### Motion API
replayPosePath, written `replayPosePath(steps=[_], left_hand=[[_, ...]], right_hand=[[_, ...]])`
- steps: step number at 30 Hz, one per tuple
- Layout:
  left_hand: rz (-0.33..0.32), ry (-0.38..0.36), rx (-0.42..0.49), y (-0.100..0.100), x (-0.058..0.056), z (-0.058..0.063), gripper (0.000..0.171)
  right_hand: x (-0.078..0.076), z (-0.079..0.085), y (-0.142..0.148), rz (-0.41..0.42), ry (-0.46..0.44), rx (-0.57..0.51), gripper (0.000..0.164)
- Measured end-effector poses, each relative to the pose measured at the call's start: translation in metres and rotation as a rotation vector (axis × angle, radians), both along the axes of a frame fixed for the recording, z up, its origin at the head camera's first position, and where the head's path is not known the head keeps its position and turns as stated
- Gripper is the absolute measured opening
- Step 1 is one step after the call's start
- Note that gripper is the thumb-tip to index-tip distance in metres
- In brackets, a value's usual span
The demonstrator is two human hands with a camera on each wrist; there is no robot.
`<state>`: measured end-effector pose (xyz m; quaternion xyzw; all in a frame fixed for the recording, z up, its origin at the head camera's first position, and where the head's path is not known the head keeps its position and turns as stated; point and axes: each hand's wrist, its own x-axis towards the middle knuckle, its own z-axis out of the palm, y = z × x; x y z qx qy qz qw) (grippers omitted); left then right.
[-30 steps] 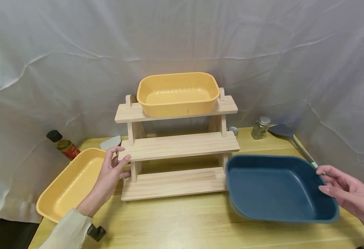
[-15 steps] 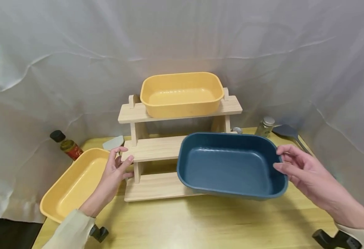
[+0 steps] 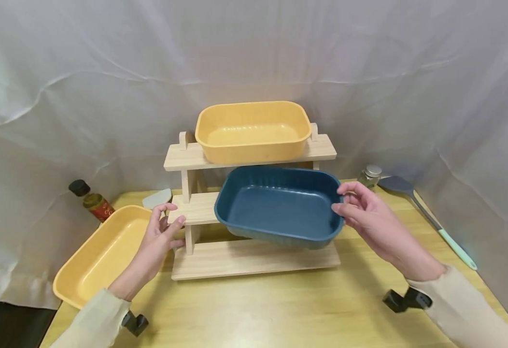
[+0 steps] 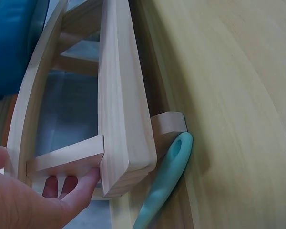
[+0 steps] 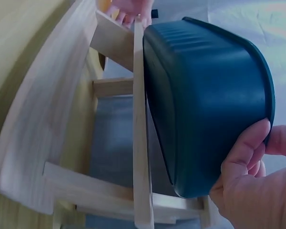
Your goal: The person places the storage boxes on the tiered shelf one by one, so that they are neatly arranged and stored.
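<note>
A three-tier wooden display rack (image 3: 254, 258) stands in the middle of the table. At the left end of its middle tier, my left hand (image 3: 156, 239) grips the board, thumb above and other fingers below (image 4: 86, 188). My right hand (image 3: 367, 220) pinches the right rim of a dark blue plastic basin (image 3: 280, 208), thumb inside. The basin is over the middle tier, tilted slightly, and hides most of that board. In the right wrist view, the basin's base (image 5: 162, 114) lies close along the tier, with a narrow gap towards my hand. A yellow basin (image 3: 254, 152) sits on the top tier.
Left of the rack lies another yellow basin (image 3: 106, 258), near a black-capped sauce bottle (image 3: 95, 203) and a pale spatula head (image 3: 157, 198). Behind on the right are a glass spice jar (image 3: 370, 176) and a dark turner with mint handle (image 3: 456, 249). Grey fabric walls surround the table.
My right hand has carried the blue basin leftwards and up from the table's right side to the middle tier. The left hand keeps its grip on the rack.
</note>
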<state>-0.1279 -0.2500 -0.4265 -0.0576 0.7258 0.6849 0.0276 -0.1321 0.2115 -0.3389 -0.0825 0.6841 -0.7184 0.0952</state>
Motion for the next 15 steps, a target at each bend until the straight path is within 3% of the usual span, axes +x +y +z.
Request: replayPosePath(steps=[7,15], left_hand=[[0.028,-0.022,0.011,0.003,0.001,0.001,0.042],[0.037,-0.022,0.014,0.002,0.001,0.0,0.043]], right_hand=[[-0.024,0.001,-0.025,-0.001,-0.034,0.012,0.027],[-0.043,-0.005,-0.042,-0.011,-0.003,0.017,0.028]])
